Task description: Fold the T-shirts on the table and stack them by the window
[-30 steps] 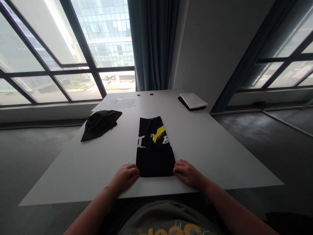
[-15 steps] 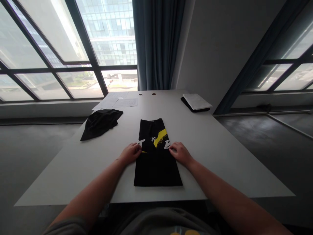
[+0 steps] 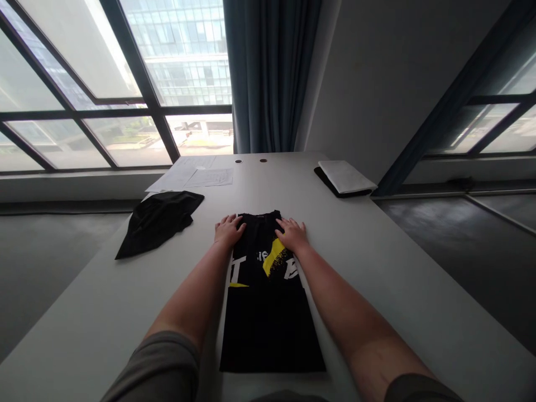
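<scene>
Folded black garment (image 3: pixel 272 329) is lying between side edges of tabletop (image 3: pixel 368 268). Left hand (image 3: pixel 228 229) and right hand (image 3: pixel 292 233) are resting open on end facing far edge. I am judging light, even smoothing best.

Table (image 3: pixel 377 279): one. Hands: two, one left hand (image 3: pixel 228 230), one right hand (image 3: pixel 292 234). Sleeves (image 3: pixel 163 357): two, near left and near right. Garment (image 3: pixel 268 329): one, middle. Black cloth (image 3: pixel 159 220): one, left. Papers (image 3: pixel 209 177): at least two, far left; overlap, exact count unclear. Holes (image 3: pixel 238 161): two, far end. White pad (image 3: pixel 347 174): one, far right, over one black item (image 3: pixel 323 181). Curtains (image 3: pixel 270 78): two, far middle and right.
</scene>
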